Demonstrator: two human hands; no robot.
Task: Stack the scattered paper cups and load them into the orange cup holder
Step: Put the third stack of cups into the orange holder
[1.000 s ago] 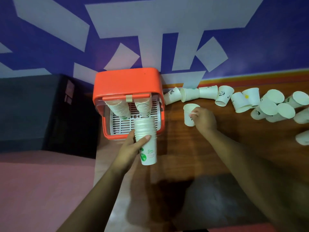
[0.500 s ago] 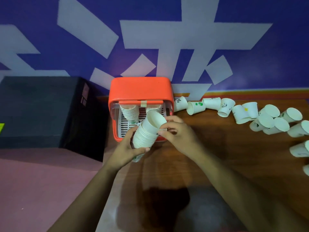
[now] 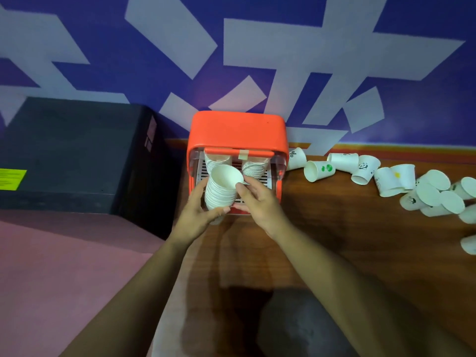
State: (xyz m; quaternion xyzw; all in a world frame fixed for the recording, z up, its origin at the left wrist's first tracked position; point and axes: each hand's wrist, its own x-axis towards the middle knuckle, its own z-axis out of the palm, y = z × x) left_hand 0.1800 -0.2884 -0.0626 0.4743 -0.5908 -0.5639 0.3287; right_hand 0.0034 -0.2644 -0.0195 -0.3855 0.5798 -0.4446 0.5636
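Note:
My left hand [image 3: 197,216] grips a tall stack of white paper cups [image 3: 222,188], tilted with its open mouth facing up and right. My right hand [image 3: 257,202] rests against the right side of the stack near its top, fingers spread. The stack is right in front of the orange cup holder [image 3: 238,130], which stands against the wall with two cup stacks [image 3: 253,167] hanging inside it. Several loose paper cups [image 3: 319,170] lie scattered along the wooden table [image 3: 347,240] to the right.
A black box [image 3: 72,155] stands left of the holder, past the table's left edge. A blue and white patterned wall [image 3: 231,47] rises behind. A pink surface [image 3: 64,266] lies lower left. More cups [image 3: 435,194] cluster at the far right edge.
My right hand took a single cup from the table and set it on top of the stack. The left hand tilted the stack and lifted it closer to the holder.

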